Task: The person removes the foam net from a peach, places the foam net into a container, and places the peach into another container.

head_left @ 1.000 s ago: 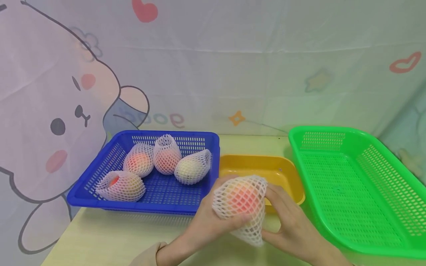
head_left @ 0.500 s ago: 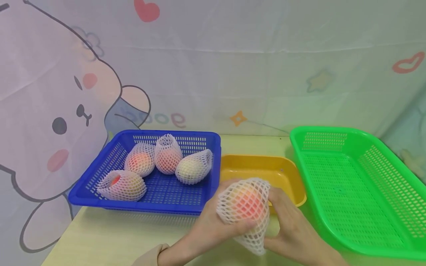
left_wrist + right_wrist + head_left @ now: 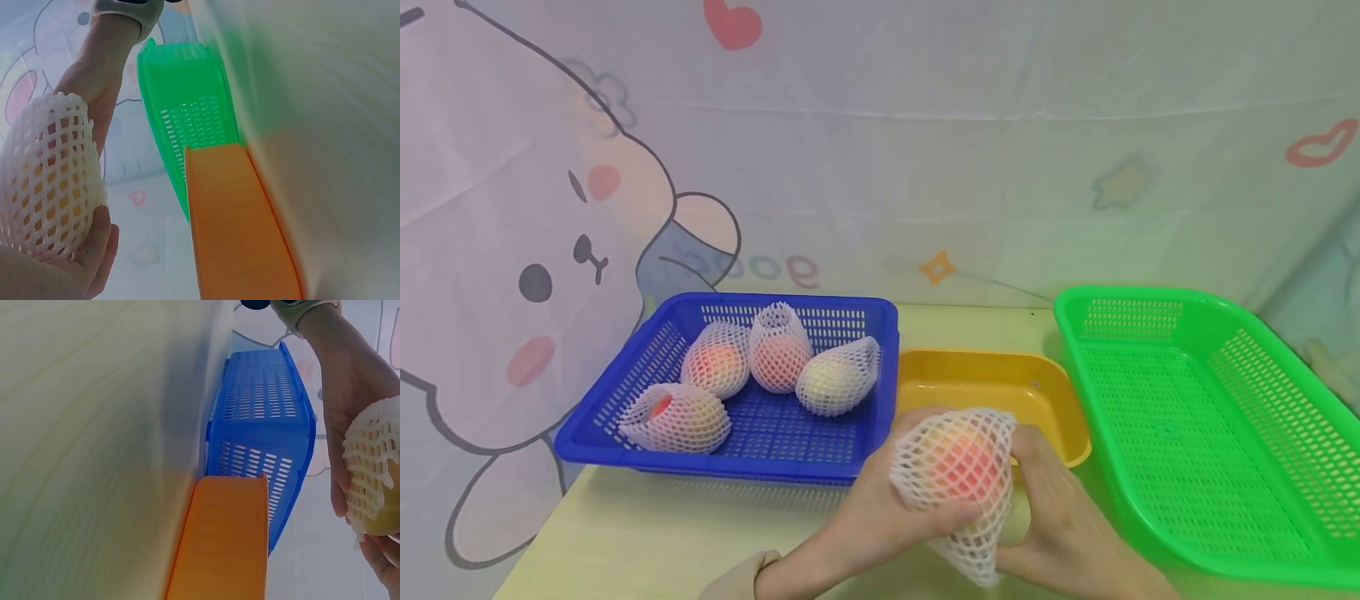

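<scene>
A red-and-yellow fruit (image 3: 958, 467) in a white foam net (image 3: 977, 546) is held up over the table, in front of the yellow tray. My left hand (image 3: 880, 508) grips it from the left, thumb across the front and fingers mostly hidden behind. With fingertips and thumb, my right hand (image 3: 1056, 521) pinches the edge of the net on the right side. In the right wrist view, bare yellow fruit skin (image 3: 387, 503) shows at the net's opening. Several more netted fruits, one of them pale yellow (image 3: 833, 383), lie in the blue basket (image 3: 700, 468).
Behind the hands stands a yellow tray (image 3: 985, 362), with a green basket (image 3: 1165, 433) to its right. All rest on a pale wooden table (image 3: 647, 533). A cloth printed with a cartoon bear (image 3: 535, 208) hangs behind.
Both hands and the netted fruit have shifted slightly right and down in the head view. The hold looks much the same, and the fruits in the blue basket stay put.
</scene>
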The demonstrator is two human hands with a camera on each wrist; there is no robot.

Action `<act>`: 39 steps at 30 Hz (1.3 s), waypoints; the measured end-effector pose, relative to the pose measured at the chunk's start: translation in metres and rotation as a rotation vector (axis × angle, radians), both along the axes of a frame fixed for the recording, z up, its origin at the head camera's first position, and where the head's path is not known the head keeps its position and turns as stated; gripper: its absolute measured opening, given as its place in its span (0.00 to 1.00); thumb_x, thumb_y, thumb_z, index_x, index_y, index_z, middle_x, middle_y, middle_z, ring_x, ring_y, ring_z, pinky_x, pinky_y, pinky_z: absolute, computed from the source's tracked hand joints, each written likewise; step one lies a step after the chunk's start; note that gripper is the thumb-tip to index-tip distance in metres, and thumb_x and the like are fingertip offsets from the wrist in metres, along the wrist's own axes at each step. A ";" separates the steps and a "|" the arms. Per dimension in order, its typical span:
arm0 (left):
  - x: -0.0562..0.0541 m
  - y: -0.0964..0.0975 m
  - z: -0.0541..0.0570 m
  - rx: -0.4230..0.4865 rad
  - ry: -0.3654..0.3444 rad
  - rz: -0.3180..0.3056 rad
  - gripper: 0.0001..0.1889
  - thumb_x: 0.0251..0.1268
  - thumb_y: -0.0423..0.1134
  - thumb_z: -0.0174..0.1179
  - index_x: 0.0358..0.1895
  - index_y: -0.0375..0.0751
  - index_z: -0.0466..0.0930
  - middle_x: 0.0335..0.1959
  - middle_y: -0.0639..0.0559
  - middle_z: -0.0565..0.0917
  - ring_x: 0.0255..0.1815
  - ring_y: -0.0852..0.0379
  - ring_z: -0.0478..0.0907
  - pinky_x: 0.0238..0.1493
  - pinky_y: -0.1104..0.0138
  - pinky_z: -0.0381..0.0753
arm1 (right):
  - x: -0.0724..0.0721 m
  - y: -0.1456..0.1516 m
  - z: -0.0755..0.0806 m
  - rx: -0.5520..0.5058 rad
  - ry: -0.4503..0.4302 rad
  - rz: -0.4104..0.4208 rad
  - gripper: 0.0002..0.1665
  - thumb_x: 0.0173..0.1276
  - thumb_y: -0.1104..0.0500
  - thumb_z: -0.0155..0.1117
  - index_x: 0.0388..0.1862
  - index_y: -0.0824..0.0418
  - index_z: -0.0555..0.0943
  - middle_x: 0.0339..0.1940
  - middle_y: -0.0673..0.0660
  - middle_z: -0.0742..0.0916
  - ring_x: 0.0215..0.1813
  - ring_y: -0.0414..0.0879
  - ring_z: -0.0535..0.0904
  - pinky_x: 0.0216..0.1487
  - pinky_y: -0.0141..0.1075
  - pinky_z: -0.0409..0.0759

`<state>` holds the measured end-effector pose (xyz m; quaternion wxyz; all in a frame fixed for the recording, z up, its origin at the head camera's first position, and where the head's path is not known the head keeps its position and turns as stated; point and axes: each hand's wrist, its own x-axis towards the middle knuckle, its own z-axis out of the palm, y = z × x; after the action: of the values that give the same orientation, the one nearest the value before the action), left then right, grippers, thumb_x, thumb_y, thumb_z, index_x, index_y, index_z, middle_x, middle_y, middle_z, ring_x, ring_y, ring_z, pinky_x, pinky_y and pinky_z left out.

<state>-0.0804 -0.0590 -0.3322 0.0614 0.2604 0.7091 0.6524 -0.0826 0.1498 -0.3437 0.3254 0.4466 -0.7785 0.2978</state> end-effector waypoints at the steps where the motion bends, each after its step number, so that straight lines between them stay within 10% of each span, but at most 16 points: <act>1: 0.000 0.000 0.000 0.000 0.000 -0.002 0.39 0.50 0.37 0.71 0.67 0.56 0.62 0.53 0.50 0.78 0.46 0.60 0.80 0.49 0.66 0.82 | 0.000 0.000 0.000 0.000 0.001 -0.001 0.50 0.47 0.41 0.76 0.57 0.74 0.67 0.52 0.61 0.77 0.56 0.45 0.71 0.72 0.24 0.59; 18: -0.002 -0.003 0.003 0.000 0.008 0.005 0.38 0.50 0.38 0.71 0.66 0.56 0.63 0.52 0.51 0.81 0.45 0.60 0.82 0.46 0.65 0.84 | 0.000 0.002 0.002 0.010 -0.039 -0.001 0.59 0.21 0.55 0.81 0.57 0.73 0.65 0.54 0.61 0.75 0.58 0.43 0.70 0.71 0.23 0.60; 39: -0.008 -0.009 0.007 -0.002 -0.014 0.028 0.36 0.52 0.42 0.71 0.65 0.56 0.64 0.51 0.49 0.81 0.43 0.57 0.82 0.43 0.63 0.85 | -0.001 0.008 0.009 0.019 -0.069 0.017 0.59 0.31 0.48 0.82 0.59 0.73 0.65 0.56 0.61 0.74 0.60 0.41 0.68 0.70 0.22 0.60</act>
<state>-0.0883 -0.0683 -0.3251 0.0575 0.2458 0.7130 0.6542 -0.0840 0.1575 -0.3347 0.2917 0.4458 -0.7882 0.3081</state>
